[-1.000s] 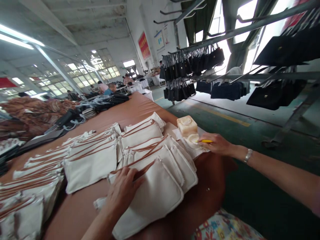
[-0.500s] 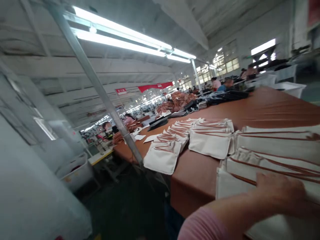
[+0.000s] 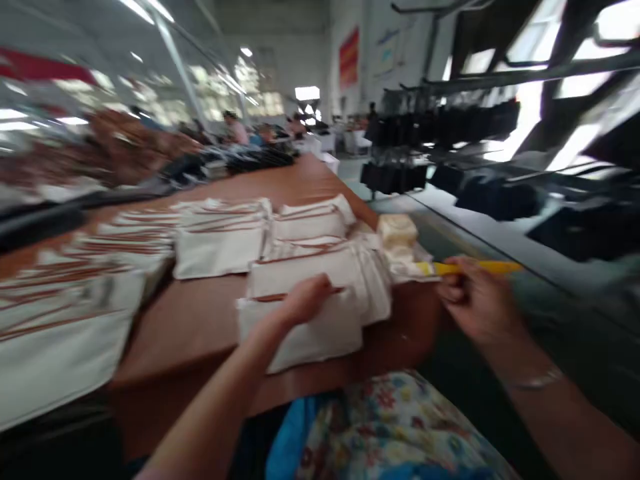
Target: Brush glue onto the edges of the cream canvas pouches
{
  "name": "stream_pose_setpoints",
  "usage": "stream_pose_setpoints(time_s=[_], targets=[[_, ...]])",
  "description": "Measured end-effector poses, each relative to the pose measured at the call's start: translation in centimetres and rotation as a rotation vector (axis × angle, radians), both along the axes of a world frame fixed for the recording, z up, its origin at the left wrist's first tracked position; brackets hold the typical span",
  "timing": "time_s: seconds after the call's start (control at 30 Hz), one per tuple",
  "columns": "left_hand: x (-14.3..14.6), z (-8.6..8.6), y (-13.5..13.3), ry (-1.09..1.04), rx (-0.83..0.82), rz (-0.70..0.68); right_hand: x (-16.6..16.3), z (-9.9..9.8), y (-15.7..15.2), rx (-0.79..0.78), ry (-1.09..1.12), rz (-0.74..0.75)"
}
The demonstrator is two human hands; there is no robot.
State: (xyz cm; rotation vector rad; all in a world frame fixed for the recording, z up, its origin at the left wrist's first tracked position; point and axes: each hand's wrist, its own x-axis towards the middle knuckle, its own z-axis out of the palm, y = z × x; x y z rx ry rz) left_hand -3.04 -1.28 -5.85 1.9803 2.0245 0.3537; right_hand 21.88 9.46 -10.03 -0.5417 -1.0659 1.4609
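Note:
The picture is smeared by motion. My left hand (image 3: 306, 300) rests on the nearest white fabric pouch (image 3: 310, 333), over its brown zipper edge, with the fingers curled down. My right hand (image 3: 473, 300) is closed on a thin yellow stick (image 3: 470, 268) that points left toward a pale waxy block (image 3: 397, 230) and a small cup beside it. More white pouches with brown trim (image 3: 300, 247) lie overlapped behind the nearest one on the brown table (image 3: 200, 320).
Rows of white pouches (image 3: 100, 267) cover the table's left side. Dark bags (image 3: 430, 127) hang on racks to the right over a green floor. Black items and brown material pile up at the table's far end, where other people sit. My flowered clothing (image 3: 390, 427) shows below.
The camera swung left to the hall and back to the table. My right hand has drawn back from the cup by the block, holding the yellow stick. My left hand stays on the pouch.

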Motion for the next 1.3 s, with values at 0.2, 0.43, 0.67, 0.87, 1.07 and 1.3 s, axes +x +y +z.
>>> stream_pose_setpoints(time_s=[0.2, 0.43, 0.67, 0.87, 1.07, 1.3], targets=[[-2.3, -7.1, 1.5, -0.263, 0.088, -0.106, 1.4, 0.7, -2.7, -0.197, -0.037, -0.037], [-2.1, -6.1, 0.0, -0.440, 0.114, -0.127, -1.6, 0.2, -3.9, 0.066, -0.270, -0.112], [-1.4, -5.2, -1.3, -0.547, 0.093, -0.119, -4.6, -0.6, -3.2, 0.292, -0.502, -0.104], [-0.5, -5.6, -1.9, -0.469, 0.108, -0.103, -3.9, -0.1, -2.2, 0.259, -0.436, -0.203], [0.2, -6.2, -2.1, -0.429, 0.134, -0.065, -3.5, -0.3, -2.8, 0.369, -0.570, -0.164], [1.7, -5.8, -4.1, -0.063, 0.417, -0.101, -1.8, -0.3, -0.7, 0.269, -0.452, -0.264]])
